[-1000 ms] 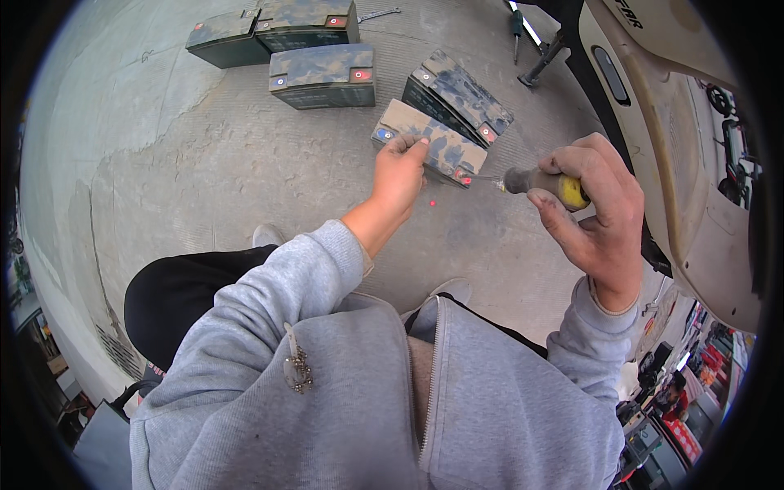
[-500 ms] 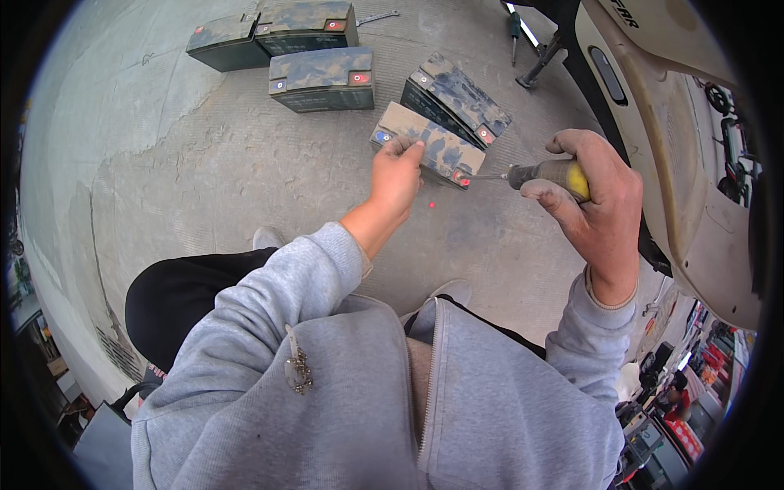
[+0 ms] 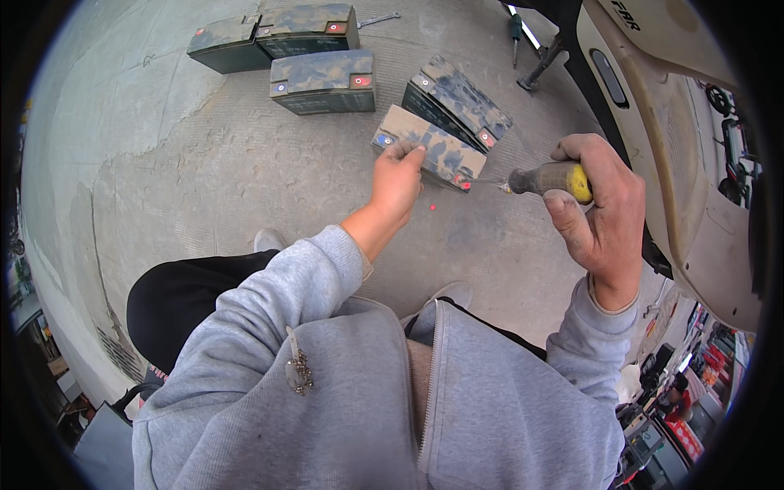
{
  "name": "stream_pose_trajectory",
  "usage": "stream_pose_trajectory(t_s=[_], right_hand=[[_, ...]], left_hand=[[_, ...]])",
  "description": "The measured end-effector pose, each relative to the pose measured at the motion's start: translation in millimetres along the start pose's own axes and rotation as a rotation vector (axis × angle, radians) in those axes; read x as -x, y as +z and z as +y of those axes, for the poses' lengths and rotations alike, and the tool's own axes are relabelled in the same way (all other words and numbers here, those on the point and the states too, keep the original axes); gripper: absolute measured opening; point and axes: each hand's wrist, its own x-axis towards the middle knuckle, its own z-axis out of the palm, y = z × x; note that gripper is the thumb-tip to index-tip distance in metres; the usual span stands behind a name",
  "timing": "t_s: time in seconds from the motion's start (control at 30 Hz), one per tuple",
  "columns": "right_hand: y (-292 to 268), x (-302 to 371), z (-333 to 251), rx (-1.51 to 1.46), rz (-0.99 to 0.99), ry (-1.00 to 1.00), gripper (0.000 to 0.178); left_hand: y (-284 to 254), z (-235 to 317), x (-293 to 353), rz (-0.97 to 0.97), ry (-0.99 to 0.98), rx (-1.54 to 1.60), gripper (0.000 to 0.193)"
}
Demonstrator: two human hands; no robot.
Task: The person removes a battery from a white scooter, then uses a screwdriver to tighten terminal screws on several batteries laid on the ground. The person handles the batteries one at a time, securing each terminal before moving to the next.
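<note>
A dusty dark green battery (image 3: pixel 441 143) lies on the floor in front of me, with a blue terminal at its left end and a red terminal at its right end. My left hand (image 3: pixel 396 181) grips its near side beside the blue terminal, fingers closed. In my right hand (image 3: pixel 604 204) is a screwdriver (image 3: pixel 551 178) with a black and yellow handle. Its shaft points left, and the tip is at the red terminal (image 3: pixel 463 183). A small red cap (image 3: pixel 433 207) lies on the floor just below the battery.
Another battery (image 3: pixel 457 102) stands close behind the held one. Several more batteries (image 3: pixel 322 77) stand at the far left, by a wrench (image 3: pixel 379 18). A second screwdriver (image 3: pixel 515 37) lies near a stand leg (image 3: pixel 543 65). A beige scooter body (image 3: pixel 645 147) rises on the right.
My right thumb has moved from beside the handle's front end back toward the palm. The screwdriver's tip remains at the red terminal, and my left hand has stayed in place.
</note>
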Motion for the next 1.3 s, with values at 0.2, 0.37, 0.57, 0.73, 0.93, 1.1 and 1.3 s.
stream_pose_trajectory(t_s=[0.2, 0.37, 0.57, 0.73, 0.93, 1.1, 1.3], right_hand=[[1, 1, -2, -0.029, -0.107, 0.025, 0.033], [0, 1, 1, -0.018, -0.039, 0.051, 0.034], [6, 0, 2, -0.018, -0.034, -0.050, 0.034], [-1, 2, 2, 0.002, -0.069, 0.087, 0.034], [9, 1, 2, 0.034, 0.013, 0.020, 0.038], [1, 1, 0, 0.126, -0.088, 0.070, 0.030], [12, -2, -3, -0.120, 0.031, -0.037, 0.039]], left_hand=[[3, 2, 2, 0.027, -0.015, 0.004, 0.011], [5, 4, 4, 0.028, -0.024, 0.003, 0.012], [6, 5, 5, 0.035, -0.016, 0.005, 0.012], [7, 6, 5, 0.040, -0.022, 0.001, 0.011], [6, 6, 4, 0.044, -0.020, -0.007, 0.011], [6, 5, 5, 0.045, -0.018, -0.003, 0.012], [4, 4, 4, 0.037, -0.015, 0.003, 0.013]])
